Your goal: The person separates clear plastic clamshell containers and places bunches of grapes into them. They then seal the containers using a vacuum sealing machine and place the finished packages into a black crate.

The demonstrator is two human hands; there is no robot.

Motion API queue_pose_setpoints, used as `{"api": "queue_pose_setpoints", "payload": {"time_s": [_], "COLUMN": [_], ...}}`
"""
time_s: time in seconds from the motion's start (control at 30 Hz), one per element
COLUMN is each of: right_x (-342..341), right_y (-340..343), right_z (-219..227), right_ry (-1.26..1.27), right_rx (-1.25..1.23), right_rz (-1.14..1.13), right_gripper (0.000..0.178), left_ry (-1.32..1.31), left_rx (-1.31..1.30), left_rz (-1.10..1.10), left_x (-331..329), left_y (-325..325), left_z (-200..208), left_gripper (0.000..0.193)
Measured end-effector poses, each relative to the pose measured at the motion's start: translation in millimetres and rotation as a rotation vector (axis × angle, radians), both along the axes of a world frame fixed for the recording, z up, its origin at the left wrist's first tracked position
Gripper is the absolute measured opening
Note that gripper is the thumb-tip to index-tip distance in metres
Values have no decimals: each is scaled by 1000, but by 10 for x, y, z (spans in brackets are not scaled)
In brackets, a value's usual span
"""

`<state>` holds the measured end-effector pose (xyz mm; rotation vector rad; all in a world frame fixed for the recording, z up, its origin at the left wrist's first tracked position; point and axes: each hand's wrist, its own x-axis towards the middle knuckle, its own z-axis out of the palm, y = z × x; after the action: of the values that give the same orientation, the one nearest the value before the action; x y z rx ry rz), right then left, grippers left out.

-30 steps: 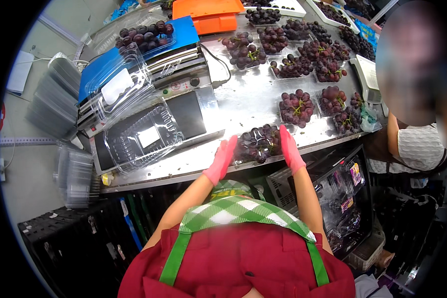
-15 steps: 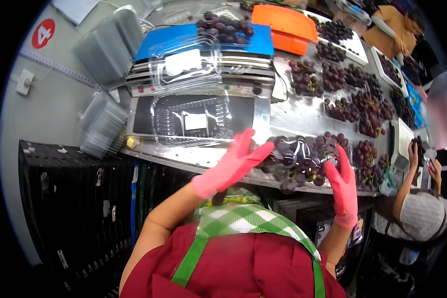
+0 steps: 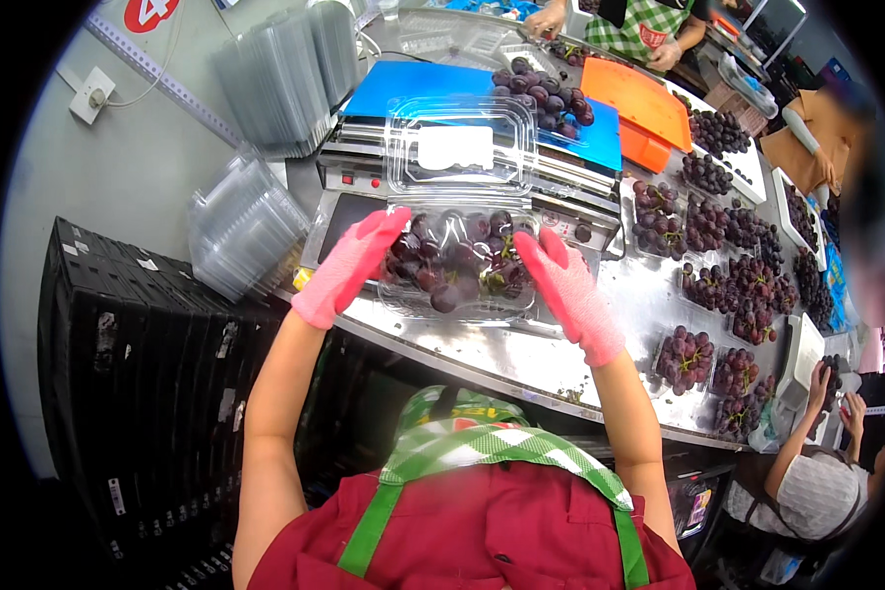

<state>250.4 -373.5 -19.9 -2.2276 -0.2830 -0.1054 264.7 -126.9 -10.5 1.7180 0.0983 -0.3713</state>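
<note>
Dark red grapes in clear plastic [image 3: 457, 258] are between my two pink-gloved hands, over the base of an open clear clamshell box. At their left side, my left hand [image 3: 352, 267] has its fingers closed against the edge. My right hand [image 3: 572, 293] grips the opposite side, fingers bent over the corner. The clamshell's raised lid [image 3: 459, 149] bears a white label and leans back on the sealing machine [image 3: 349, 162]. Whether the grapes rest fully inside the base cannot be made out.
Stacked empty clear boxes [image 3: 270, 84] stand at the left, above black crates [image 3: 157, 383]. More grapes [image 3: 546, 96] lie on the machine's blue top, beside an orange scale [image 3: 639, 103]. Several grape trays [image 3: 683, 359] fill the right of the metal table. Co-workers' hands [image 3: 665, 54] show beyond.
Both hands have closed on the grapes and carried them left, from the table onto the clamshell base. The spot where they lay is now bare metal. The view has shifted.
</note>
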Motion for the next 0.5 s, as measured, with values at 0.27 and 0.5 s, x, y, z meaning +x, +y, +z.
{"api": "queue_pose_setpoints", "payload": {"time_s": [0.27, 0.5], "right_x": [122, 242], "right_y": [128, 166], "right_z": [9, 92], "right_ry": [40, 57], "right_rx": [-327, -334], "right_rz": [2, 171], "right_gripper": [23, 51], "left_ry": [-97, -753], "left_rx": [511, 1205], "left_rz": [-127, -624], "left_x": [226, 269], "left_y": [177, 135], "left_z": [-364, -479], "left_gripper": [44, 39]}}
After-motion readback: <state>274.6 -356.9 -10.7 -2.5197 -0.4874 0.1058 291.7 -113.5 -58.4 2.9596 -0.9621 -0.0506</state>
